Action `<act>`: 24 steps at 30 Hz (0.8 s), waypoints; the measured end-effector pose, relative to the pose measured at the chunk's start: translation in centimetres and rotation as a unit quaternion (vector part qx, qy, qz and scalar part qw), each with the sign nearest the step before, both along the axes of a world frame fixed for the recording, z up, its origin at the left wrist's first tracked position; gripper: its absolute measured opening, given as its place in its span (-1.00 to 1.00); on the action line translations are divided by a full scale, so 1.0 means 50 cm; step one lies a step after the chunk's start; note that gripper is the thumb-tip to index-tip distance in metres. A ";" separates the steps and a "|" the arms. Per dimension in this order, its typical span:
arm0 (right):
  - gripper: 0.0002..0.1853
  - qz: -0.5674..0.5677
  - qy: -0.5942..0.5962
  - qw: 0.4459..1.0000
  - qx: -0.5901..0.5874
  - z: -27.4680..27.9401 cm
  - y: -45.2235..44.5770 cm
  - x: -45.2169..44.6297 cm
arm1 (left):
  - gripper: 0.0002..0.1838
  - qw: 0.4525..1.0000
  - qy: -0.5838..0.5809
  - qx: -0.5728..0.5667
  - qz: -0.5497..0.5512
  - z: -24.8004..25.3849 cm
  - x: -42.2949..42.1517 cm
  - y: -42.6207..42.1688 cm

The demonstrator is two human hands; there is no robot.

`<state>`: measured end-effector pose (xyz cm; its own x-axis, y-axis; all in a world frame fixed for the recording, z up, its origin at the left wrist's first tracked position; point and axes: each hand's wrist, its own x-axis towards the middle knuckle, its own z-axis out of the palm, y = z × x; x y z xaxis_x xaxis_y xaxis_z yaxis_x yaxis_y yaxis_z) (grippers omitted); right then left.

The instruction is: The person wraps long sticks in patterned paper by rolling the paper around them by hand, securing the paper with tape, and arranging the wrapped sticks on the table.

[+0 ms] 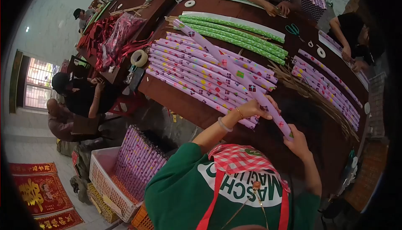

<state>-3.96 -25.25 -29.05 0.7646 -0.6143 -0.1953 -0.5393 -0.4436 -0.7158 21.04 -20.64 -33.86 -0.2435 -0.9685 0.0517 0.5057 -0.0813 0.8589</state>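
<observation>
My left hand (255,108), with a bracelet and bangle at the wrist, is closed around a lilac gift wrap roll (252,88) printed with gift boxes. My right hand (299,141) grips the same roll near its lower end. The roll slants up and left across a row of similar lilac rolls (188,73) lying on the dark brown table (161,98). Where each thumb and palm meet the paper is partly hidden.
Green patterned rolls (234,31) lie beyond the lilac ones, near teal scissors (294,30). Packing tape (139,57) sits at the table's left edge. More lilac rolls fill a white crate (106,179) at lower left. Several other people work around the tables.
</observation>
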 end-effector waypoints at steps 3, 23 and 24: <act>-0.55 0.001 0.010 0.999 0.035 0.004 -0.006 0.002 | -0.61 1.000 -0.004 -0.005 0.015 0.003 -0.001 -0.001; -0.56 -0.019 0.050 0.992 0.112 -0.026 -0.016 -0.006 | -0.57 0.997 -0.053 0.002 0.050 -0.021 -0.009 0.005; -0.56 -0.014 0.052 0.993 0.110 -0.028 -0.016 -0.006 | -0.58 0.998 -0.049 0.002 0.045 -0.021 -0.009 0.006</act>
